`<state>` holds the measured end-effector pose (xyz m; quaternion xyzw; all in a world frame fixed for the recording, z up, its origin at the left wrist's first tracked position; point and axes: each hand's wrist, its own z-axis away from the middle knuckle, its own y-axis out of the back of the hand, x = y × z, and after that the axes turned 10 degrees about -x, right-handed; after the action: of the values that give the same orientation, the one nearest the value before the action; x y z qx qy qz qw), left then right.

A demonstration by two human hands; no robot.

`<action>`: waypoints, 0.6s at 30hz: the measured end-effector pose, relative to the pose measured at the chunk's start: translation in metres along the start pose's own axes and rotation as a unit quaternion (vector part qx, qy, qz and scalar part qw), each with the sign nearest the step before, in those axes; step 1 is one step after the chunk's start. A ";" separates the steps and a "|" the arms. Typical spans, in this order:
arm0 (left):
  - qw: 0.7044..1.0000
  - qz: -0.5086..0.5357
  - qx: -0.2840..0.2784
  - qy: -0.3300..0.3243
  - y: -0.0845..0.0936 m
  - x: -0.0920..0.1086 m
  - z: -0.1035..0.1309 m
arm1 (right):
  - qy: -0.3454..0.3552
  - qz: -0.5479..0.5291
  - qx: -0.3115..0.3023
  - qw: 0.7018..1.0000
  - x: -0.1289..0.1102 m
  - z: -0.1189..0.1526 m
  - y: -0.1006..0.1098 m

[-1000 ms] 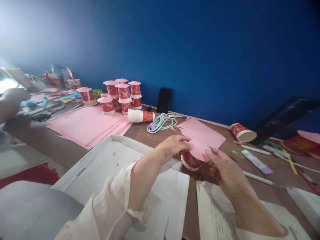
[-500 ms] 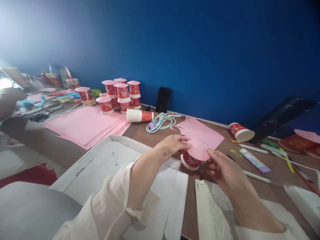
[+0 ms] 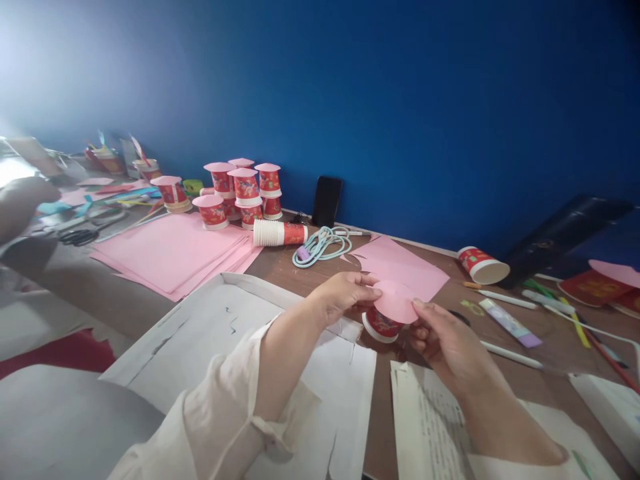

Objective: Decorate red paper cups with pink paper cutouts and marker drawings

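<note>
A pink paper disc point(image 3: 397, 305), slightly cone-shaped, lies over the base of an upside-down red paper cup point(image 3: 383, 325) on the table. My left hand point(image 3: 350, 293) pinches the disc's left edge between thumb and fingers. At the right edge, my right hand point(image 3: 440, 333) grips the same disc with thumb and bent fingers. Whether the disc rests on the cup or hovers just above it, I cannot tell. Behind it lies a cut pink sheet point(image 3: 415, 263).
Several red cups with pink tops point(image 3: 245, 187) are stacked by the wall. Nested cups point(image 3: 280, 233), a blue cable point(image 3: 323, 247) and a phone point(image 3: 327, 200) lie nearby. A white box lid point(image 3: 200, 333) is at left, papers point(image 3: 425, 413) in front. Another person's arm point(image 3: 23, 207) shows far left.
My right fingers have shifted slightly left along the disc's edge. Both hands keep hold of it, and the cup stays in place.
</note>
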<state>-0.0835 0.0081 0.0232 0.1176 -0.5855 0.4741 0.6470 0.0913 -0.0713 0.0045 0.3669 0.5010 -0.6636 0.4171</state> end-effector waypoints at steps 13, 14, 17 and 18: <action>1.000 0.003 -0.011 0.008 0.002 0.001 -0.001 | -0.002 0.004 -0.004 1.000 0.000 0.001 -0.001; 1.000 0.001 -0.011 0.008 0.002 0.001 -0.001 | -0.001 0.007 -0.002 1.000 0.000 0.001 -0.002; 1.000 -0.005 -0.006 0.013 0.001 0.003 0.000 | -0.002 0.014 0.004 1.000 0.000 0.001 -0.002; 1.000 -0.008 -0.005 0.013 0.000 0.003 0.001 | -0.002 0.015 0.006 1.000 -0.001 0.000 -0.003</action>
<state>-0.0845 0.0093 0.0258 0.1124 -0.5784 0.4671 0.6593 0.0892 -0.0712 0.0061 0.3755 0.4903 -0.6609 0.4263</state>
